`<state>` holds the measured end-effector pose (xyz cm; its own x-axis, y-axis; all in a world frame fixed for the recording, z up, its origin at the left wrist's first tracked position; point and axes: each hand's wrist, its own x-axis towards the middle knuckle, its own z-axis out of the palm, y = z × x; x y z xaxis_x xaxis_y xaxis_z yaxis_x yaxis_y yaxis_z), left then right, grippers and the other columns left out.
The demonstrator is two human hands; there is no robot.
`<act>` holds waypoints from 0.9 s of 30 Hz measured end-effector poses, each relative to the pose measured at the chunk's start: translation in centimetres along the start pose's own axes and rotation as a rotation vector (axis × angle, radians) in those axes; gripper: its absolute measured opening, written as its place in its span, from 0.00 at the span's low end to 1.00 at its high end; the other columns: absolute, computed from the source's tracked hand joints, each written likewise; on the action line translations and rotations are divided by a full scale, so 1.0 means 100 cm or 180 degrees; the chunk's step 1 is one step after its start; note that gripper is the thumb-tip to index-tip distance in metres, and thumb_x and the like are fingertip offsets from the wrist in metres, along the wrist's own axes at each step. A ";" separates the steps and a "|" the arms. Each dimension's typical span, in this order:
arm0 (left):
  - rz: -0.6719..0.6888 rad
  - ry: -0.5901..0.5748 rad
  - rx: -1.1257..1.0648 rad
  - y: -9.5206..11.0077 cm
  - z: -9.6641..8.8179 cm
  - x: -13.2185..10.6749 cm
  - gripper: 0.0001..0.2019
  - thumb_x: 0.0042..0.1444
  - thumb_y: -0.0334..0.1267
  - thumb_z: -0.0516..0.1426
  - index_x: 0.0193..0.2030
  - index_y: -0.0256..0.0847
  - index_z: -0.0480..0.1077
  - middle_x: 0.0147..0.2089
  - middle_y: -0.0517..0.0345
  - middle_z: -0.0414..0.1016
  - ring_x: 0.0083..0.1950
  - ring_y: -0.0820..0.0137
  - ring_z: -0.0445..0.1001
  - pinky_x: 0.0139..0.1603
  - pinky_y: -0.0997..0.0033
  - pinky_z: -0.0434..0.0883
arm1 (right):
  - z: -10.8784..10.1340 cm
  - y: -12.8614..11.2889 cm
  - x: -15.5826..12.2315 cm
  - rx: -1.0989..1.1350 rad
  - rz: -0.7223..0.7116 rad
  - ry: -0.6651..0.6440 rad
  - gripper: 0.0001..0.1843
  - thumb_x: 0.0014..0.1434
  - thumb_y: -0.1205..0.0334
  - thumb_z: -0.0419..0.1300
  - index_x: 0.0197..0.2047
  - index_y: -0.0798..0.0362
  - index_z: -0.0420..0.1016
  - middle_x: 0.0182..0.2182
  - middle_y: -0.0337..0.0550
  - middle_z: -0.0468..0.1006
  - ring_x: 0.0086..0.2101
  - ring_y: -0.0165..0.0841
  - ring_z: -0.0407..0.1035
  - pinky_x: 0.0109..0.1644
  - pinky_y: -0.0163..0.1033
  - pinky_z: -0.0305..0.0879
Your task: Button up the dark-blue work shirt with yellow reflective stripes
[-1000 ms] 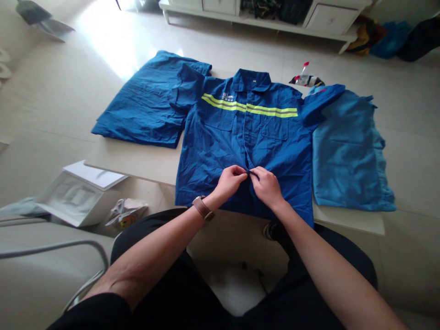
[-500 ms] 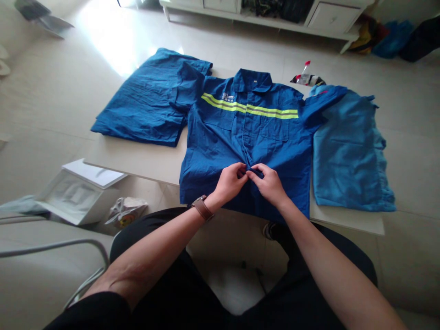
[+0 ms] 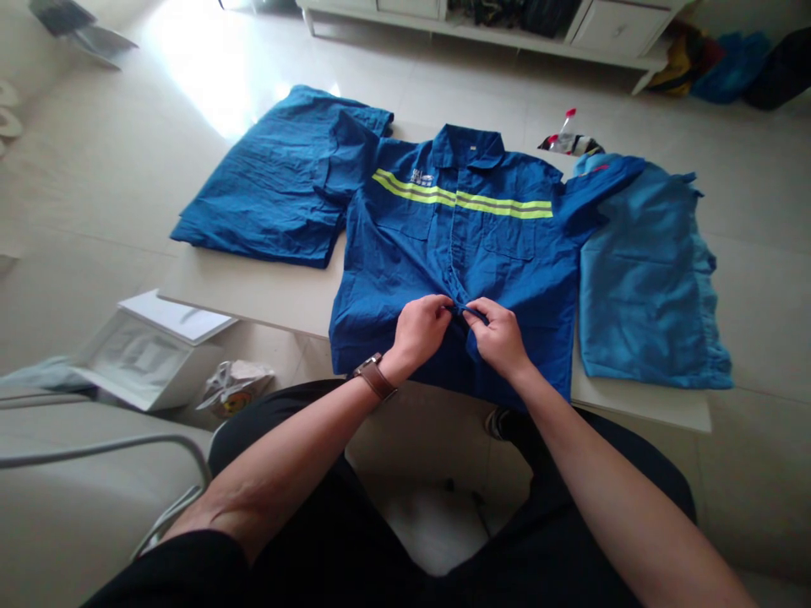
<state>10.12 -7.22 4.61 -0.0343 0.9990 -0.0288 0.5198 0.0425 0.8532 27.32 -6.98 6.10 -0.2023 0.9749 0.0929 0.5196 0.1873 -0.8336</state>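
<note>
A dark blue work shirt [image 3: 405, 253] with a yellow-and-grey reflective stripe lies front up across a low table, its collar away from me. My left hand [image 3: 423, 328], with a watch on the wrist, pinches the front placket near the hem. Close beside it, my right hand [image 3: 498, 333] grips the other side of the same placket between thumb and fingers. The cloth is lifted and puckered between them. Whatever button is there is hidden by my fingertips.
Folded dark blue clothing [image 3: 259, 186] lies on the table's left, a lighter blue garment [image 3: 646, 287] on its right. A bottle with a red cap [image 3: 566, 131] stands behind. An open white box [image 3: 152, 350] sits at lower left; a white cabinet [image 3: 494, 34] is beyond.
Both hands stay at the placket with small finger movements; the fingertips have drawn slightly apart, showing a little more cloth between them. The view has shifted a little.
</note>
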 end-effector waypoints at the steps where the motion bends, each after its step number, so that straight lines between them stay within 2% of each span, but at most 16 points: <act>1: 0.0017 0.0035 0.0067 -0.002 -0.003 0.002 0.13 0.59 0.27 0.55 0.36 0.42 0.82 0.37 0.55 0.78 0.36 0.69 0.70 0.42 0.71 0.64 | -0.003 0.000 0.000 0.0029 0.0033 0.0073 0.12 0.64 0.55 0.57 0.34 0.52 0.76 0.33 0.45 0.78 0.36 0.38 0.71 0.43 0.40 0.64; 4: -0.0023 0.0074 0.0063 -0.002 -0.015 0.008 0.14 0.59 0.26 0.54 0.31 0.41 0.80 0.31 0.57 0.75 0.33 0.71 0.68 0.39 0.72 0.62 | -0.012 0.003 0.002 0.0085 0.0121 0.0266 0.13 0.62 0.53 0.58 0.35 0.53 0.77 0.33 0.44 0.78 0.35 0.38 0.71 0.43 0.41 0.64; 7: 0.0024 -0.0060 -0.0166 0.008 -0.020 0.006 0.08 0.59 0.30 0.57 0.35 0.38 0.80 0.24 0.62 0.68 0.27 0.74 0.63 0.33 0.72 0.58 | -0.016 0.007 0.003 0.0153 0.0258 0.0249 0.14 0.61 0.51 0.59 0.35 0.54 0.78 0.31 0.44 0.78 0.33 0.37 0.70 0.41 0.41 0.63; 9: 0.0162 -0.0243 -0.0260 0.016 -0.017 0.000 0.07 0.59 0.39 0.62 0.38 0.38 0.78 0.25 0.62 0.68 0.27 0.74 0.63 0.32 0.73 0.57 | -0.014 0.009 0.003 0.0251 0.0330 0.0159 0.15 0.61 0.51 0.59 0.35 0.54 0.77 0.31 0.43 0.77 0.33 0.37 0.69 0.41 0.40 0.63; 12: 0.0310 -0.0402 -0.0341 0.020 -0.008 -0.005 0.14 0.56 0.47 0.67 0.38 0.38 0.74 0.35 0.57 0.75 0.33 0.74 0.67 0.34 0.74 0.60 | -0.009 0.009 0.002 0.0383 0.0315 0.0038 0.14 0.60 0.52 0.59 0.34 0.54 0.77 0.31 0.43 0.77 0.34 0.37 0.70 0.41 0.40 0.62; 15: 0.0371 -0.0543 -0.0430 0.015 -0.003 -0.003 0.12 0.57 0.43 0.67 0.38 0.38 0.73 0.39 0.55 0.77 0.35 0.73 0.68 0.37 0.75 0.62 | -0.007 0.007 0.002 0.0401 0.0279 -0.0011 0.13 0.60 0.52 0.59 0.33 0.54 0.75 0.30 0.42 0.76 0.34 0.36 0.68 0.41 0.40 0.61; 19: 0.0442 -0.0855 -0.0483 0.008 -0.004 0.001 0.07 0.61 0.35 0.63 0.45 0.38 0.75 0.37 0.57 0.77 0.34 0.73 0.70 0.38 0.74 0.63 | -0.009 0.004 0.002 0.0385 0.0210 -0.0114 0.13 0.61 0.53 0.59 0.32 0.53 0.74 0.29 0.41 0.74 0.33 0.35 0.67 0.40 0.40 0.60; 24: 0.0603 -0.0646 -0.0180 0.007 -0.008 0.004 0.08 0.61 0.27 0.58 0.42 0.38 0.78 0.38 0.54 0.77 0.38 0.70 0.72 0.46 0.71 0.67 | -0.007 0.001 0.002 0.0355 0.0136 -0.0208 0.13 0.62 0.54 0.58 0.31 0.53 0.74 0.28 0.40 0.73 0.32 0.34 0.66 0.40 0.39 0.59; 27: 0.0526 -0.0553 -0.0209 0.007 -0.008 0.005 0.10 0.59 0.25 0.57 0.40 0.39 0.79 0.39 0.52 0.77 0.40 0.68 0.73 0.49 0.70 0.68 | -0.004 0.000 0.002 0.0371 0.0135 -0.0269 0.12 0.61 0.54 0.58 0.32 0.53 0.74 0.29 0.41 0.73 0.33 0.34 0.66 0.40 0.39 0.60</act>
<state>9.78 -6.69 5.56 0.1968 0.9800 0.0297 0.4493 -0.1171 0.8857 27.64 -6.73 6.33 -0.2539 0.9671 0.0141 0.4303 0.1260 -0.8938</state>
